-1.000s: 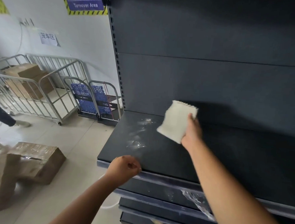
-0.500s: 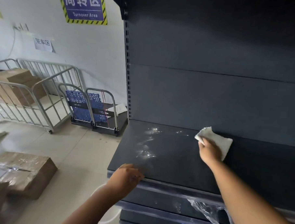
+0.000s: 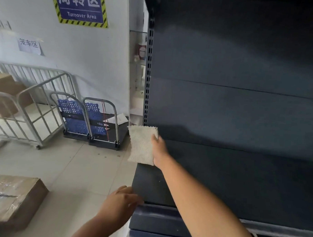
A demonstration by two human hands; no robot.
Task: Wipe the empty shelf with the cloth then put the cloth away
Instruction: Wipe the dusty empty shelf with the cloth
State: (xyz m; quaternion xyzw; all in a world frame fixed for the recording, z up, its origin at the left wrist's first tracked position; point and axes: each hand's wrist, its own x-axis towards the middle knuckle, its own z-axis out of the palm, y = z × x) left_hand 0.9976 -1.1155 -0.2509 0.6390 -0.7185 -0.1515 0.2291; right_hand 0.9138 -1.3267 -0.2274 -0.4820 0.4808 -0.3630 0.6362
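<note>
The dark grey empty shelf fills the right half of the head view. My right hand holds a folded white cloth at the shelf's far left end, the cloth hanging partly past the left edge. My left hand rests on the shelf's front left corner, fingers curled over the rim. No white smears show on the visible shelf surface.
Lower shelves stick out below the front edge. A taped cardboard box lies on the tiled floor at lower left. Blue folding trolleys and metal cage carts stand by the white wall.
My right hand swept the cloth from the shelf's back middle to its far left end. The white smears seen earlier no longer show. The view shifted left.
</note>
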